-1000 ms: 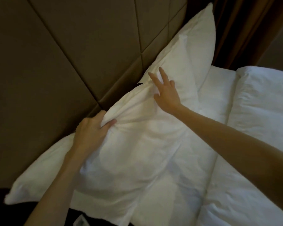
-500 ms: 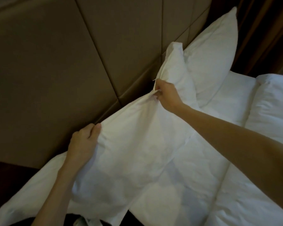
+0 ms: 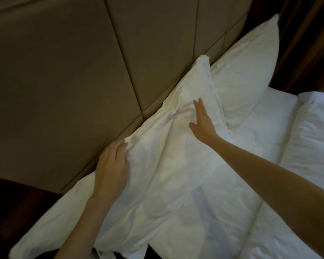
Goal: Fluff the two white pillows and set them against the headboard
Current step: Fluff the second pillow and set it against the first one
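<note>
While the far pillow (image 3: 247, 71) already leans upright on the headboard (image 3: 82, 71), the head view shows the near pillow (image 3: 166, 156) resting against it too, rumpled and slumped. The left hand (image 3: 111, 169) lies flat and spread at its upper edge; the right hand (image 3: 202, 124) presses open-palmed on its face. Smoothing likely remains.

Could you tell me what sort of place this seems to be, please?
Most likely a hotel bedroom, though a home bedroom is possible. A tall padded panel headboard backs a bed with all-white linen: two white pillows and a white duvet, with dark curtains beside it.
</note>
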`<state>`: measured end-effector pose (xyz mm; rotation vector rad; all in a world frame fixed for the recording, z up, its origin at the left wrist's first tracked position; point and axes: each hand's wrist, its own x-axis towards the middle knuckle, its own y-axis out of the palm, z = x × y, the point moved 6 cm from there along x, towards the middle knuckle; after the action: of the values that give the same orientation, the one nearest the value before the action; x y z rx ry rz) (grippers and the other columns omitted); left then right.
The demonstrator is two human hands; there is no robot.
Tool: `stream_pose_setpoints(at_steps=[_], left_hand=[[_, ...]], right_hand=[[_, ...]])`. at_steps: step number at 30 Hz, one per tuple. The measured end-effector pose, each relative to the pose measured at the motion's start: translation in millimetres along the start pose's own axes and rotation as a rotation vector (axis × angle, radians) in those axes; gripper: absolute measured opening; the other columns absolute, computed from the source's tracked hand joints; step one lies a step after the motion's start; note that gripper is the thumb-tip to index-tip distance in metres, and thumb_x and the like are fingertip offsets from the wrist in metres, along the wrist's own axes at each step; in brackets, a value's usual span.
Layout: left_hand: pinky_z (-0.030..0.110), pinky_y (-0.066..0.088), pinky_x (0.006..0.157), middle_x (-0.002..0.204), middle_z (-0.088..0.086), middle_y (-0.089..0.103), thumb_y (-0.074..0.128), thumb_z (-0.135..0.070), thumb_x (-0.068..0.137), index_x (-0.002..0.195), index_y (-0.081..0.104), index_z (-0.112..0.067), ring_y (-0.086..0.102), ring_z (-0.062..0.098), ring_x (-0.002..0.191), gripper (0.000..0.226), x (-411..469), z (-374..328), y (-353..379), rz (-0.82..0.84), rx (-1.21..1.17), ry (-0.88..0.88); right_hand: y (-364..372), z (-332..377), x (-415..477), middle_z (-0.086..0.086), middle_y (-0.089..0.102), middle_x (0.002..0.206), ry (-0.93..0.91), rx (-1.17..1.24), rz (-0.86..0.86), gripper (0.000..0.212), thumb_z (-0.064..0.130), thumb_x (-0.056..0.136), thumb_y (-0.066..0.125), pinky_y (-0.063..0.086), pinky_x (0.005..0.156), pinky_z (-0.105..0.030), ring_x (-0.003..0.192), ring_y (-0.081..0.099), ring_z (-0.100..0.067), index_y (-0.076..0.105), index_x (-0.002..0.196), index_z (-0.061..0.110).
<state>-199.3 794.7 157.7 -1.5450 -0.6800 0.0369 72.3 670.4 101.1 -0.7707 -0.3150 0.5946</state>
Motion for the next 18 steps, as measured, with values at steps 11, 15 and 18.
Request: stream_pose_setpoints(at_steps=[11, 15, 18], left_hand=[[0.045, 0.025, 0.113, 0.147, 0.020, 0.041, 0.055, -0.007, 0.080, 0.136, 0.044, 0.004, 0.036, 0.032, 0.138, 0.058, 45.0, -115.1, 115.4, 0.315, 0.225, 0.599], [0.051, 0.030, 0.110, 0.144, 0.020, 0.045, 0.061, -0.017, 0.078, 0.133, 0.051, -0.001, 0.040, 0.033, 0.136, 0.058, 91.6, -127.8, 142.7, 0.287, 0.327, 0.620], [0.055, 0.023, 0.113, 0.150, 0.014, 0.040, 0.048, -0.024, 0.086, 0.137, 0.049, -0.011, 0.034, 0.032, 0.139, 0.052, 134.1, -130.8, 154.2, 0.242, 0.348, 0.686]], right_hand=[[-34.5, -111.5, -65.4, -0.018, 0.055, 0.132, 0.520, 0.226, -0.059, 0.039, 0.008, 0.089, 0.051, 0.044, 0.083, -0.030, 0.113, 0.056, -0.033, 0.050, 0.128, 0.006], [-36.5, -134.8, -78.8, -0.018, 0.057, 0.127, 0.577, 0.268, -0.095, 0.036, 0.009, 0.090, 0.050, 0.041, 0.076, -0.026, 0.111, 0.057, -0.031, 0.051, 0.126, 0.005], [-34.8, -148.4, -79.0, -0.017, 0.057, 0.127, 0.608, 0.294, -0.147, 0.035, 0.010, 0.090, 0.048, 0.039, 0.072, -0.023, 0.102, 0.057, -0.027, 0.052, 0.125, 0.005]])
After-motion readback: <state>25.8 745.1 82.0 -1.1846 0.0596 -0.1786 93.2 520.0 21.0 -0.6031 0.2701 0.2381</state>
